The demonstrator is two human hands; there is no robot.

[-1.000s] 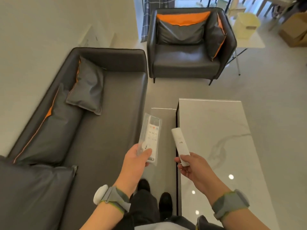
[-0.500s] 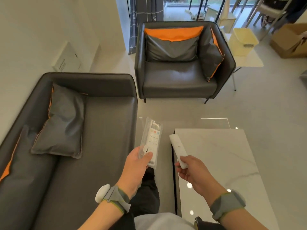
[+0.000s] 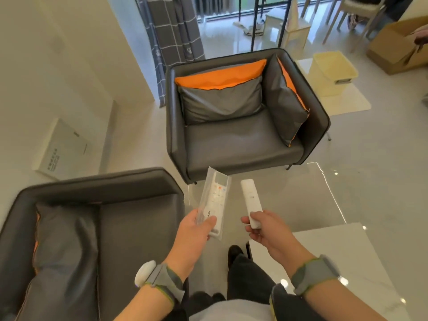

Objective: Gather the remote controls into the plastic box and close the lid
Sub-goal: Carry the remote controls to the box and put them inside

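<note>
Two hands, two remotes, one per hand, centre-lower frame.

Left hand (image 3: pixel 193 237) is closed around the lower end of a buttoned white remote in a clear plastic sleeve (image 3: pixel 215 200), thumb on top, remote pointing up-frame. Right hand (image 3: pixel 266 232) pinches the bottom of a slim plain white remote (image 3: pixel 251 202), fingers curled under, thumb on its face. The remotes are side by side, apart, both in the air. One grey band on each wrist; the left one carries a white puck. One pale yellow plastic box (image 3: pixel 333 75), no lid on it, sits upper right on a small white table (image 3: pixel 352 100). One grey armchair (image 3: pixel 240 140) with two orange-trimmed cushions at centre; one grey sofa (image 3: pixel 81 228) lower left; marble coffee table (image 3: pixel 335 262) lower right.
</note>
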